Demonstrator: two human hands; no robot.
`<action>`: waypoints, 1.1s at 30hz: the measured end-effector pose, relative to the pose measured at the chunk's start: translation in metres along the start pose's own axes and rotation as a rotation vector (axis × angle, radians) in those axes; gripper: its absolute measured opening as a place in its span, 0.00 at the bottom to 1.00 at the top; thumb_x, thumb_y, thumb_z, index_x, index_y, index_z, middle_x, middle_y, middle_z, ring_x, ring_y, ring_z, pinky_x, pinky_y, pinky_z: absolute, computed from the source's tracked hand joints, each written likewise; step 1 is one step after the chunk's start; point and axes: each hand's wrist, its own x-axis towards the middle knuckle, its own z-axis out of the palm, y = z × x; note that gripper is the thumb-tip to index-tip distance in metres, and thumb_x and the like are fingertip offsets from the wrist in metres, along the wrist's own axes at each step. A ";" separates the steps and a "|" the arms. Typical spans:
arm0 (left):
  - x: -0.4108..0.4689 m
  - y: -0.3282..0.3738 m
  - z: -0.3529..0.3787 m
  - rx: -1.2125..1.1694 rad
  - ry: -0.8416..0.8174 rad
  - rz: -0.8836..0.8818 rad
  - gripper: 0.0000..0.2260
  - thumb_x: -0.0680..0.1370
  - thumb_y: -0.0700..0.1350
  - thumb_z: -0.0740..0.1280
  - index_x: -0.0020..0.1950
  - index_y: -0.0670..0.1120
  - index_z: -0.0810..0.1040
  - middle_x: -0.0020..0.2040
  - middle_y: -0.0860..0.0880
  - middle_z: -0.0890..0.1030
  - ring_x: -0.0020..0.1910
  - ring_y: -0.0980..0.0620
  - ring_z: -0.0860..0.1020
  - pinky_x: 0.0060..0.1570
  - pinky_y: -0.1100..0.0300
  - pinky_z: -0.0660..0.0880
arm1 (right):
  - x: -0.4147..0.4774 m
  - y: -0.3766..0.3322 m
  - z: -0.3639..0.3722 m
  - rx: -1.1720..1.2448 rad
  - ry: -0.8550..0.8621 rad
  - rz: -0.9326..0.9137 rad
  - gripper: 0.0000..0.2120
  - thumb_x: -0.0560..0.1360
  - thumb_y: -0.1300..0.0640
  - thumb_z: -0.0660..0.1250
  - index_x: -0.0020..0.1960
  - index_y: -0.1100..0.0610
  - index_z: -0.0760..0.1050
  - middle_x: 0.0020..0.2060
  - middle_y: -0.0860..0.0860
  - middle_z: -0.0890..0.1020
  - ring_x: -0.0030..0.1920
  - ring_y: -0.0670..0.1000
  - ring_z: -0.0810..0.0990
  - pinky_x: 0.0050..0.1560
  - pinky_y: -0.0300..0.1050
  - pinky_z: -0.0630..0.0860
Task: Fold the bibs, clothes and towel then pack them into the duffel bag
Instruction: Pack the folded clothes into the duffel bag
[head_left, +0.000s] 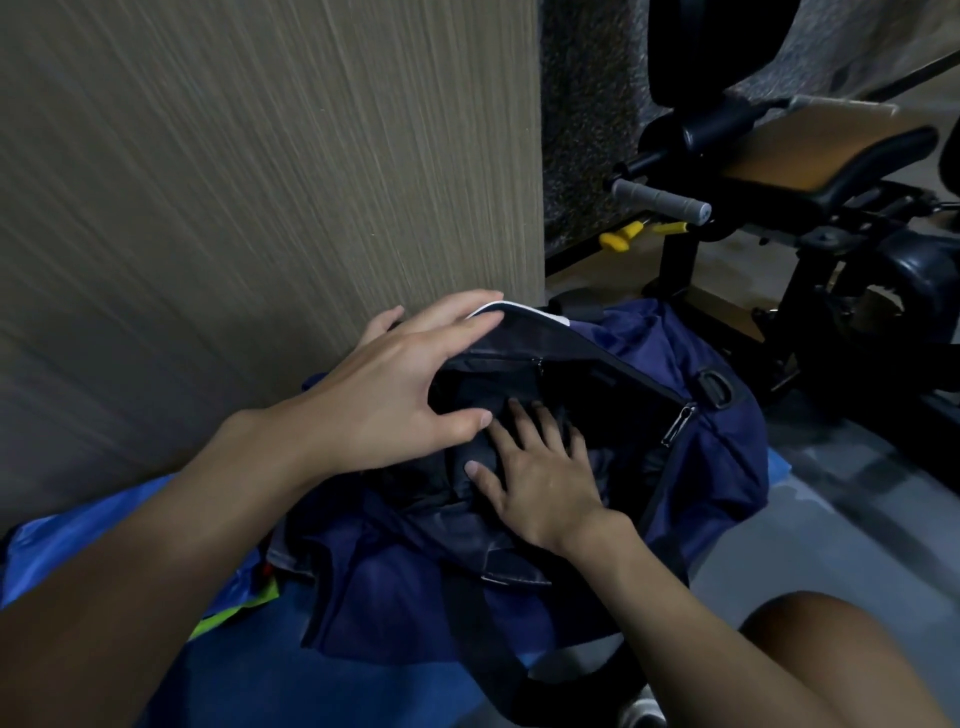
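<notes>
You sit on a blue mat (93, 535) on the floor. Your right hand (540, 483) lies flat, fingers spread, pressing dark cloth (431, 488) down inside the duffel bag (701, 467). Your left hand (405, 384) pinches the bag's flap between thumb and fingers, keeping the mouth open. If that flap slips, it may close over your wrist and let the fold spring loose. Beyond stand a wood-grain wall (260, 156) and an exercise bench (810, 150).

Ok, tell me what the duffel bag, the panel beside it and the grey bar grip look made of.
The duffel bag: thin navy synthetic, probably nylon or polyester; it crumples softly with a slight sheen. The panel: matte wood-grain laminate or veneer, judging by fine straight streaks. The grey grip: likely foam or rubber, dull and slightly textured.
</notes>
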 end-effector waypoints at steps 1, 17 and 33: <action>0.000 0.001 -0.001 0.002 -0.007 0.001 0.38 0.72 0.59 0.67 0.79 0.52 0.60 0.78 0.67 0.53 0.75 0.68 0.55 0.76 0.41 0.52 | 0.001 0.001 0.002 0.024 -0.041 0.005 0.33 0.78 0.32 0.41 0.79 0.45 0.42 0.79 0.49 0.41 0.78 0.54 0.37 0.75 0.63 0.41; 0.003 -0.001 -0.001 0.058 -0.036 -0.037 0.30 0.77 0.58 0.59 0.79 0.54 0.60 0.78 0.66 0.54 0.73 0.70 0.55 0.77 0.42 0.46 | -0.024 -0.009 -0.014 -0.077 0.138 -0.047 0.31 0.78 0.38 0.40 0.75 0.50 0.61 0.75 0.55 0.62 0.76 0.58 0.56 0.73 0.65 0.48; -0.108 -0.055 0.007 -0.124 0.250 -0.240 0.26 0.77 0.56 0.57 0.70 0.46 0.75 0.70 0.48 0.75 0.71 0.55 0.69 0.74 0.60 0.59 | -0.074 -0.099 -0.002 0.370 0.210 -0.660 0.09 0.79 0.57 0.59 0.46 0.57 0.77 0.42 0.50 0.77 0.43 0.51 0.76 0.45 0.51 0.75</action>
